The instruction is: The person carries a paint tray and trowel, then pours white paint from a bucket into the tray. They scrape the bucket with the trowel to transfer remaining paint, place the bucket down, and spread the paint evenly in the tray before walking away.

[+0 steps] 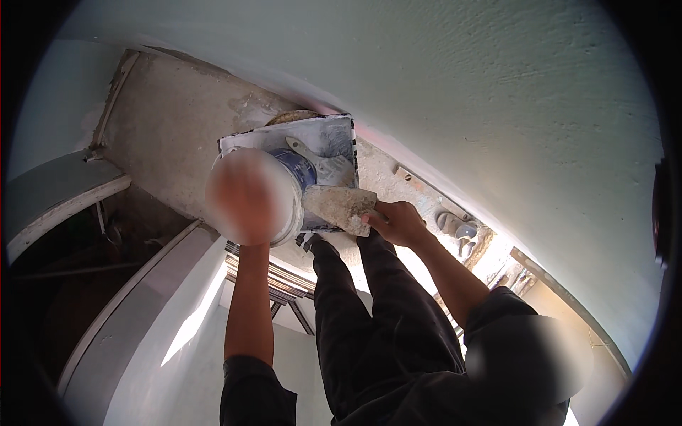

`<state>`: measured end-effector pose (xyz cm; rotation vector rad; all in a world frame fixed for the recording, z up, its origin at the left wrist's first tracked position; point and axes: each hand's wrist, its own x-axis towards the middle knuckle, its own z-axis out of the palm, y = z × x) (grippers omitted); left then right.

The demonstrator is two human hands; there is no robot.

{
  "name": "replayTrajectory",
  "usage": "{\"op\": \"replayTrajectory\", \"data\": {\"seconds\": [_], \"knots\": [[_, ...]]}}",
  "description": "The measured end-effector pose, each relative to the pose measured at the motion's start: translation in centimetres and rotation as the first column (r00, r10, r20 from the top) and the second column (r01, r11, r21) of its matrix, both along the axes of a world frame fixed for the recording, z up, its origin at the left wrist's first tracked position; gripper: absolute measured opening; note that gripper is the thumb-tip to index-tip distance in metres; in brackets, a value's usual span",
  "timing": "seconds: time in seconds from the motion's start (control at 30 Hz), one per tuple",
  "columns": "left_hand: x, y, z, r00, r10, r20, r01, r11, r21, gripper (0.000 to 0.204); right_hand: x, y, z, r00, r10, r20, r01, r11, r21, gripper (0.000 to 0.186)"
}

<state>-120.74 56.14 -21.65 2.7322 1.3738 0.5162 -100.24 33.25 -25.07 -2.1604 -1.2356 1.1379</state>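
Note:
A white bucket (289, 226) with a blue label sits on a paint-smeared tray (334, 133). My left hand (245, 199) is over the bucket's opening, heavily blurred; its fingers and anything in them cannot be made out. My right hand (395, 221) grips a flat, crusted, grey-beige slab-like tool (334, 206), held over the tray beside the bucket. A brush (300, 148) with a pale handle lies in the tray, partly hidden.
Pale green walls (526, 121) flank a stained landing (163, 121). A dark opening with a ledge (99, 184) lies at left. Past my right hand are a long strip (419, 184) and small objects (455, 227). My legs are below.

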Motion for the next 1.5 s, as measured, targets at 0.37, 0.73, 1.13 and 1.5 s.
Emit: {"op": "replayTrajectory", "data": {"seconds": [0.37,0.73,1.13,1.5], "knots": [[-2.6,0.4,-2.1,0.983,-0.038,0.181,0.051,0.997,-0.065,0.047,-2.0,6.5,6.4,0.984,0.027,-0.174,0.022,0.961,0.275,0.050],[-1.8,-0.3,-0.9,0.943,0.304,0.137,-0.322,0.937,0.138,0.049,1.8,2.2,4.5,0.992,-0.012,0.127,0.015,1.000,-0.022,0.052],[-3.6,2.9,-1.3,0.875,0.285,0.391,-0.203,0.950,-0.239,0.027,1.2,3.0,4.5,0.992,0.056,0.112,-0.058,0.998,0.008,0.053],[-4.3,4.2,-1.4,0.879,0.199,0.434,-0.056,0.946,-0.320,0.023,2.4,4.2,5.4,0.979,0.030,0.200,-0.028,1.000,-0.011,0.055]]}}
